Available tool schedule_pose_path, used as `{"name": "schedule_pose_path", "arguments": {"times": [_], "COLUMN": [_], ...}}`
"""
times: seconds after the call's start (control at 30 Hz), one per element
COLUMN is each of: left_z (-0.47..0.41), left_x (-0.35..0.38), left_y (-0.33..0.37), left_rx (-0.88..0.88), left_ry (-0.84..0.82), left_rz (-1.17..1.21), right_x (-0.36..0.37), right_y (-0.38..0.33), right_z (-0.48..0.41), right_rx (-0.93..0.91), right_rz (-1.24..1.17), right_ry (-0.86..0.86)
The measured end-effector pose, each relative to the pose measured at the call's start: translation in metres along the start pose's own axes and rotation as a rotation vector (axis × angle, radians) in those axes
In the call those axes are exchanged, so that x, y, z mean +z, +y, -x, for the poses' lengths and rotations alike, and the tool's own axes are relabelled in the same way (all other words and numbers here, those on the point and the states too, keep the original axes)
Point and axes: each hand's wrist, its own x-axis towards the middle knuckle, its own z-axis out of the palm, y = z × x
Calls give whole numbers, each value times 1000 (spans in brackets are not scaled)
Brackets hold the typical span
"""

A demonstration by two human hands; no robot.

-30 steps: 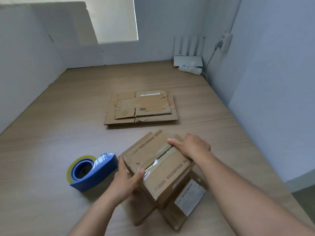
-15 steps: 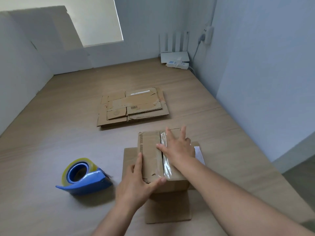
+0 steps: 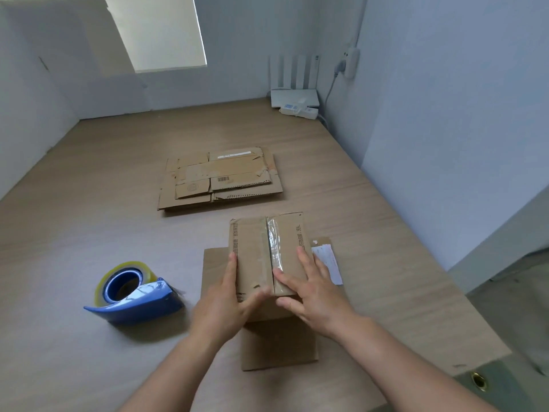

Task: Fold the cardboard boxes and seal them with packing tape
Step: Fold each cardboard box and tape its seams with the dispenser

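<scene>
A small cardboard box (image 3: pixel 252 248) stands on the wooden table with its lower flaps spread flat around it. Clear tape (image 3: pixel 274 246) runs down the seam of its top. My left hand (image 3: pixel 222 301) lies against the box's near left corner, fingers straight along the side and thumb across the top edge. My right hand (image 3: pixel 312 289) presses flat on the top near the tape, fingers spread. A blue tape dispenser (image 3: pixel 130 292) with a yellowish roll sits to the left of the box, apart from both hands.
Flattened cardboard boxes (image 3: pixel 219 179) lie stacked further back on the table (image 3: pixel 89 233). A white router (image 3: pixel 295 93) and power strip sit in the far right corner. Grey walls close in at left, back and right; the table's edge (image 3: pixel 463 298) drops off at right.
The box was turned square and set down with its taped seam running away from me. My right hand slid back toward the near end of the top, and the left hand shifted up to the corner.
</scene>
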Motion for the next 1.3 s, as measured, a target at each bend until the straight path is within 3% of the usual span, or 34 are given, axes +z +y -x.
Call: {"name": "schedule_pose_path", "arguments": {"times": [0.1, 0.2, 0.33, 0.5, 0.6, 0.7, 0.9, 1.2, 1.3], "left_z": [-4, -8, -9, -13, -16, -16, -12, -12, -16], "left_x": [-2, -3, -3, -4, -4, -4, -2, -15, -40], "left_y": [-8, -9, -2, 4, 3, -2, -3, -20, -56], "left_rx": [26, 0, 3, 79, 63, 64, 69, 100, 61], "left_ry": [-41, 24, 67, 10, -18, 12, 65, -45, 67], "left_rz": [121, 155, 74, 16, 28, 57, 139, 211, 267], "right_x": [-16, -22, -7, -15, -33, -36, -18, -15, -21], "right_y": [2, 0, -10, -4, -7, -20, -24, -13, -11], "right_z": [-16, -30, -34, -35, -46, -65, -76, -45, -44], "right_rx": [-32, -38, -41, -61, 63, 188, 28, -168, -248], "right_rz": [8, 82, 104, -171, -391, -270, 214, 196, 136], "right_ry": [2, 0, 143, 136, 275, 180, 0, 57, 68]}}
